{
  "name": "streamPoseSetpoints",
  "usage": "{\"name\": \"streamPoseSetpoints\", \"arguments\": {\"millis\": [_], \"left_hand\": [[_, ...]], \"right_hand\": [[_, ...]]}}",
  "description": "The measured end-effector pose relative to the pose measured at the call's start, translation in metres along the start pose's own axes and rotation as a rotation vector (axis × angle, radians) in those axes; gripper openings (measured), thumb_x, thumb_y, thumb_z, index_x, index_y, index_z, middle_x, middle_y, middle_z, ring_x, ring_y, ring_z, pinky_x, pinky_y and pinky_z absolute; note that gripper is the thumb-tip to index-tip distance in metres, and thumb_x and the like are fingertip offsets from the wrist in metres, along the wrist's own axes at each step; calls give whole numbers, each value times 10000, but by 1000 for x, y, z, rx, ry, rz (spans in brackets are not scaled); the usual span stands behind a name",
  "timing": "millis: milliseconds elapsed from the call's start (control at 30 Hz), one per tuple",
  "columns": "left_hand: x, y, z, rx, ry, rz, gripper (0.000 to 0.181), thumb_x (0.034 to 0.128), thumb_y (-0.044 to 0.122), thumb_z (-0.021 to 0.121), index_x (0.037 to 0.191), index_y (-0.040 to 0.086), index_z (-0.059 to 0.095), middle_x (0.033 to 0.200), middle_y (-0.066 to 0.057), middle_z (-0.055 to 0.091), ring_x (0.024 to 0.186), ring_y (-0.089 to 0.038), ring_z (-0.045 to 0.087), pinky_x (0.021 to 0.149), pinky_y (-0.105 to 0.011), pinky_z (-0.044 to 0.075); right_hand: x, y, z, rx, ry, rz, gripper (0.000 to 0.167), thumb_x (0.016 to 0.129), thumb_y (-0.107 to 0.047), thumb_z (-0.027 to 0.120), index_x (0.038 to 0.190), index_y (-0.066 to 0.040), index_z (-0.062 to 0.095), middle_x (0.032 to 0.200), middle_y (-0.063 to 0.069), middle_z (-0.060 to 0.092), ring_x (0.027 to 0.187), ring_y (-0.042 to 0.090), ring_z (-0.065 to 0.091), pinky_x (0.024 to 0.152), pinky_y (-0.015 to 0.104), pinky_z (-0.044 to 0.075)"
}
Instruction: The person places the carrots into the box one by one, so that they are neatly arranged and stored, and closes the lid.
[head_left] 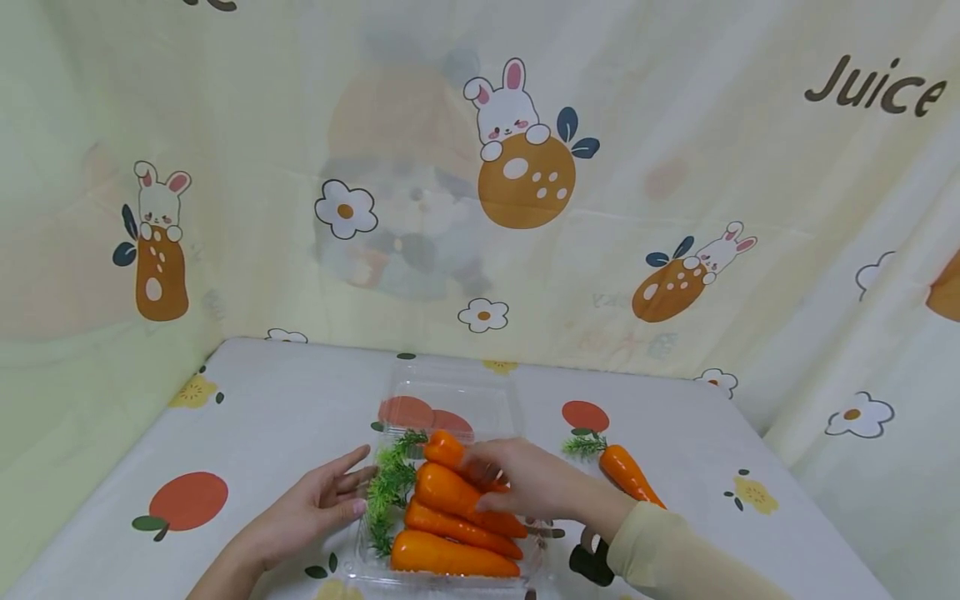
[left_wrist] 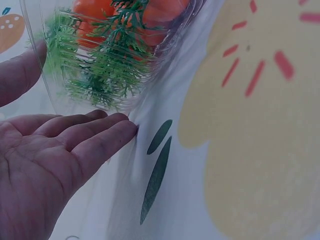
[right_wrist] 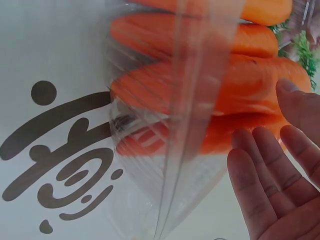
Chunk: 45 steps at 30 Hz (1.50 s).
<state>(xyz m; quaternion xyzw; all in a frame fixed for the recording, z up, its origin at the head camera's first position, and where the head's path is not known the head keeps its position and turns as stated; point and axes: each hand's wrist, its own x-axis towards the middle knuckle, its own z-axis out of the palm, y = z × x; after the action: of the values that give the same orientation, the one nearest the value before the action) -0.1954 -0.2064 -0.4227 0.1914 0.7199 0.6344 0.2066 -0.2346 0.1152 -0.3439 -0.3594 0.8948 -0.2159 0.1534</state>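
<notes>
Across the lower centre, carrots (head_left: 450,525) lie between the straight-fingered left hand (head_left: 318,508) and the right hand (head_left: 528,479), fingers loosely parted at the farthest one.

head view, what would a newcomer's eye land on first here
Most likely the four bright orange carrots stacked side by side in the clear plastic box at the front of the table, their green leaves on its left side. Next might come the loose carrot lying to the right of the box, then the rabbit printed on the pale cloth behind the table.
</notes>
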Motion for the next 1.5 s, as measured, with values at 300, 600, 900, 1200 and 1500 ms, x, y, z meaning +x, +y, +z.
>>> {"name": "streamPoseSetpoints", "arguments": {"millis": [300,600,900,1200,1500], "left_hand": [[-1,0,0,6,15,-20,855,1033,238,616,1625,-27,59,1608,-351,278,1457,-514,380,1080,-417,515],[0,-1,0,15,17,-9,856,1032,237,617,1624,-31,60,1606,-355,277,1450,-518,390,1069,-394,525],[0,-1,0,13,15,-15,856,1030,238,620,1625,-28,64,1609,-351,277,1456,-516,380,1070,-390,525],[0,-1,0,3,13,-17,856,1031,231,619,1627,-21,59,1612,-348,272,1465,-509,370,1067,-374,527],[0,2,1,23,6,-20,854,1039,241,607,1620,-42,49,1605,-364,270,1462,-517,367,1084,-417,513]], "right_hand": [[-12,5,-13,70,28,16,357,925,-197,770,1256,-114,667,1087,13,725,957,137,665,848,285,613],[-37,28,-27,65,173,-26,376,923,-178,766,1272,-83,662,1088,18,716,933,99,695,806,214,598],[-67,57,-39,86,320,47,395,910,-175,782,1274,-70,671,1081,46,722,925,125,708,803,223,604],[-101,86,-48,72,427,151,394,930,-212,761,1302,-114,674,1169,42,739,988,142,718,836,221,598],[-127,112,-49,30,505,272,478,921,-182,768,1363,-54,637,1232,126,724,1002,209,721,804,175,582]]}}
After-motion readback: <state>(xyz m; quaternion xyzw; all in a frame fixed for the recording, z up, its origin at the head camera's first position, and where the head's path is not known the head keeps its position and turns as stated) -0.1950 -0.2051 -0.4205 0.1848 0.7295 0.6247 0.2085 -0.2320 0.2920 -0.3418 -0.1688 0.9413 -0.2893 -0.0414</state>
